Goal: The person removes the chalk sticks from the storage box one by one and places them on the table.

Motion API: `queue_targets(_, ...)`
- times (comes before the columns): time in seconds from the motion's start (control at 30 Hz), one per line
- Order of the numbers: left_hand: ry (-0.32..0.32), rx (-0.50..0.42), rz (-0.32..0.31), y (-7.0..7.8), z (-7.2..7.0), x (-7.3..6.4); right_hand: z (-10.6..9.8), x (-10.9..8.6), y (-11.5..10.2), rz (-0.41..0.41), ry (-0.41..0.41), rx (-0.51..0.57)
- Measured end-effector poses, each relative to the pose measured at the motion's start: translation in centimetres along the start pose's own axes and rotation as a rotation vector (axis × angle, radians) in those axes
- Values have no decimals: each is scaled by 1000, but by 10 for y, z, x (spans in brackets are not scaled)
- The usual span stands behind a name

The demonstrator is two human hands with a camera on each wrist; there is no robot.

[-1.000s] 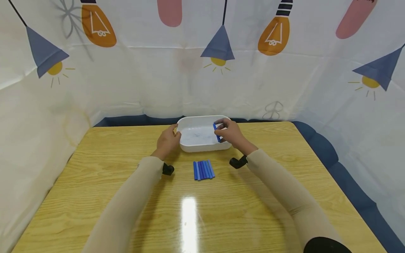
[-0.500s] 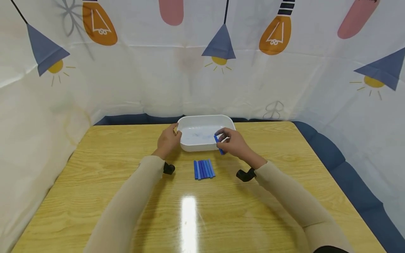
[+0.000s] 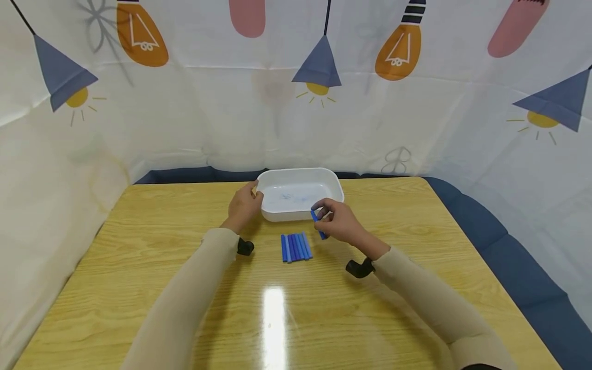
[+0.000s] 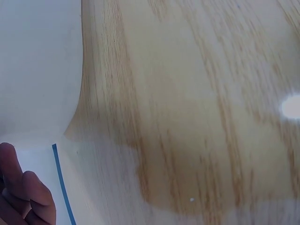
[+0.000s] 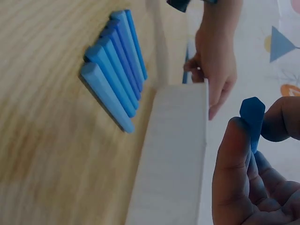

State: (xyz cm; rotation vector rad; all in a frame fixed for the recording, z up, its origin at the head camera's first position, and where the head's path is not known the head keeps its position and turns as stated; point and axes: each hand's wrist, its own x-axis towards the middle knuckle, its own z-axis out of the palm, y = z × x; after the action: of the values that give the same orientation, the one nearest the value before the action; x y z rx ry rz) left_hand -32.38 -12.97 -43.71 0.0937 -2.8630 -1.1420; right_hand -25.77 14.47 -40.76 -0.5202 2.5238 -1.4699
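Observation:
My right hand [image 3: 341, 222] pinches a blue hexagonal chalk stick [image 5: 253, 117] between thumb and fingers, just off the near right side of a white tray [image 3: 300, 216]. Bluish smudges mark the fingertips [image 5: 236, 131]. At the tray's left end, my left hand [image 3: 243, 206] holds the side, thumb close to the rim. Part of that hand's fingers [image 4: 40, 197] shows in the left wrist view. Several blue chalk sticks [image 3: 296, 247] of differing shades lie side by side on the table, in front of the tray. Faint blue marks show on the tray's inside bottom.
The wooden table [image 3: 162, 231] has a bright glare streak near its middle front. Dark blue padding [image 3: 504, 246] runs along its back and right edges. White printed cloth [image 3: 222, 118] hangs behind and at the sides.
My right hand has drawn the blue chalk stick from above the tray toward me, past its near rim. The left hand stays at the tray's left end.

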Motion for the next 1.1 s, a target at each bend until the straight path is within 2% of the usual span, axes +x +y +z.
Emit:
queue_targets(0.17,8,3,4,-3,2,1,12,-8,5,4,-29,-12)
queue_targets(0.33,8,3,7,-2,1,1,23,-11,10,24,-24,-48)
queue_targets(0.5,3,-2,4,-3,0,1,32,-8,19,47,8,-103)
queue_targets(0.8,-2,-7,-7,-5,1,1,42,-3,27,141,9,-153)
queue_targets(1.1,0,-3,-8,-3,0,2,47,4,32,155,29,-237)
